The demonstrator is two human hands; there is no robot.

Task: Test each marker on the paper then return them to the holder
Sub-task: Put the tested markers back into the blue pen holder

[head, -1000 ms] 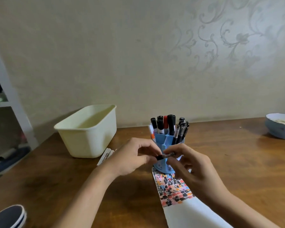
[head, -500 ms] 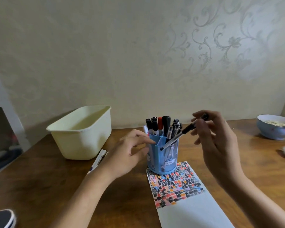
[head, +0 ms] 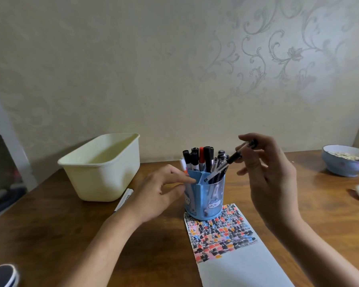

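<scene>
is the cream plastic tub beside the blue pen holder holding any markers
No, the cream plastic tub shows a bare inside, while the markers stand in the blue pen holder.

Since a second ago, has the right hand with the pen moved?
Yes. The right hand has risen from in front of the blue holder to above and right of its rim, tilting the pen into it.

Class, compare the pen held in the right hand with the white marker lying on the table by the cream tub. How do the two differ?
The pen is gripped by the right hand and slants into the blue holder; the white marker lies flat on the table, untouched. The pen has a clear barrel with a black cap; the marker's body is white with dark lettering. Both are slim writing tools.
</scene>
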